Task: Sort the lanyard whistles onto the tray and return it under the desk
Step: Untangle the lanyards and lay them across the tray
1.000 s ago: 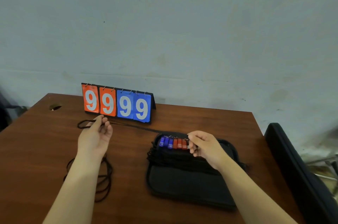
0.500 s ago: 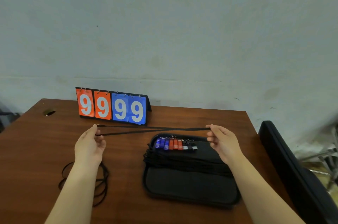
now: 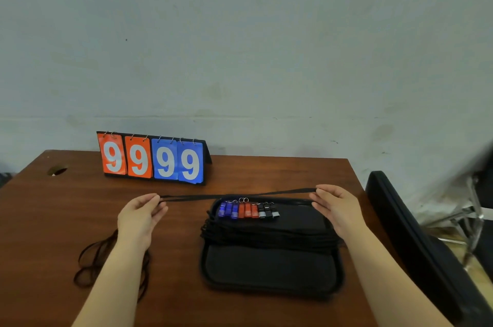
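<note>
Head view, lanyard (image 3: 234,196) stretched left-right, hands (image 3: 141,216) pinching

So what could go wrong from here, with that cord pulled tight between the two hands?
The stretched lanyard hangs just above the row of whistles; lowered carelessly, it might snag their rings and disturb the row. The loose cords beside the left hand's forearm might be dragged along when that arm moves.

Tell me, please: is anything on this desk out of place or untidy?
Yes. A loose tangle of black cords lies on the bare desk beside the left forearm, off the black tray where the whistles sit in a row.
</note>
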`<state>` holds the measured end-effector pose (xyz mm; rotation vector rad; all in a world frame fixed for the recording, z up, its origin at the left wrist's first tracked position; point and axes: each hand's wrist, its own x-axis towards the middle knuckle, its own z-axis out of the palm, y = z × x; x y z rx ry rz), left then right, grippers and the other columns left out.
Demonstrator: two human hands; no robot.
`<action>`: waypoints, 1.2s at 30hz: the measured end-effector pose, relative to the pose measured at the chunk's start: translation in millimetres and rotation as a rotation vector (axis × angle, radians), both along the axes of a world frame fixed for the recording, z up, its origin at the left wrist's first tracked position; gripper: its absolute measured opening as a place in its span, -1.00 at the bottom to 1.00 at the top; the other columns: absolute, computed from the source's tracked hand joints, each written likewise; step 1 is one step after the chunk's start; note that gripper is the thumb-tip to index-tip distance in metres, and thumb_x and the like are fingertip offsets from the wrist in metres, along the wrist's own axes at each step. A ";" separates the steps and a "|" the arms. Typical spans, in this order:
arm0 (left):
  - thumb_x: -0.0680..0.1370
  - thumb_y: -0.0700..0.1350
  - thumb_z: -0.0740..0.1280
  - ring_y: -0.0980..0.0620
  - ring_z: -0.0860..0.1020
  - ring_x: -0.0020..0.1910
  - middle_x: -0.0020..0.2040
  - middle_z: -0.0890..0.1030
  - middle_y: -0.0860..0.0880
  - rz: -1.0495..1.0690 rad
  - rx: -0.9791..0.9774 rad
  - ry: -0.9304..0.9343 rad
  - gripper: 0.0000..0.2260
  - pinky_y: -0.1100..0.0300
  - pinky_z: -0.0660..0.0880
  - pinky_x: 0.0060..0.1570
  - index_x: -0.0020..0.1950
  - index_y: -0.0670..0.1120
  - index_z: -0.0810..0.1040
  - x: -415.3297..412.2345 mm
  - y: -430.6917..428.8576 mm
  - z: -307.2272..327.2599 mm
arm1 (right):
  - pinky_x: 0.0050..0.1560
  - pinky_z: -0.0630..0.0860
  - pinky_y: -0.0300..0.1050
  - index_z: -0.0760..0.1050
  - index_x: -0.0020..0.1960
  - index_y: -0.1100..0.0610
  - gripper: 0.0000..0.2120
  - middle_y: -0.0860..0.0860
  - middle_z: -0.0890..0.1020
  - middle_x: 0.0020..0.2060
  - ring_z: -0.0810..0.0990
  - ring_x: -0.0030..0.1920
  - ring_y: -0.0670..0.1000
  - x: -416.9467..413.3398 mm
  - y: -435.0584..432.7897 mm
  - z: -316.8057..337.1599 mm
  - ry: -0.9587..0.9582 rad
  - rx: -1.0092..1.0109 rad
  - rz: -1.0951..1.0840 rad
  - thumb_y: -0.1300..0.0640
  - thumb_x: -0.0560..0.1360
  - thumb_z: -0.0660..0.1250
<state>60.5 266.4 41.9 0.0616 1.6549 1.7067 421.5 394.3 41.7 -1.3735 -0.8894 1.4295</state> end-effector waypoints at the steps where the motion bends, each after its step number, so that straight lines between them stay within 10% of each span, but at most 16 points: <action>1: 0.54 -0.33 0.32 -0.05 0.60 -0.02 -0.01 0.59 -0.16 -0.022 -0.007 -0.012 -0.85 0.07 0.55 0.03 0.08 -0.17 0.55 2.4 2.3 -2.5 | -0.12 0.66 -0.17 0.58 0.05 0.19 -0.88 0.16 0.68 -0.05 0.70 -0.02 0.08 4.6 0.4 -2.6 0.010 -0.005 -0.028 0.30 0.55 0.33; 36: 0.53 -0.32 0.35 -0.10 0.58 -0.07 -0.08 0.61 -0.17 -0.525 -0.526 0.271 -0.94 -0.03 0.58 0.00 -0.05 -0.19 0.57 51.3 -5.9 -111.9 | -0.13 0.61 -0.05 0.57 -0.06 0.17 -0.92 0.14 0.65 -0.08 0.65 -0.06 0.09 95.2 -49.2 -100.8 -0.374 -0.265 -0.114 0.32 0.52 0.36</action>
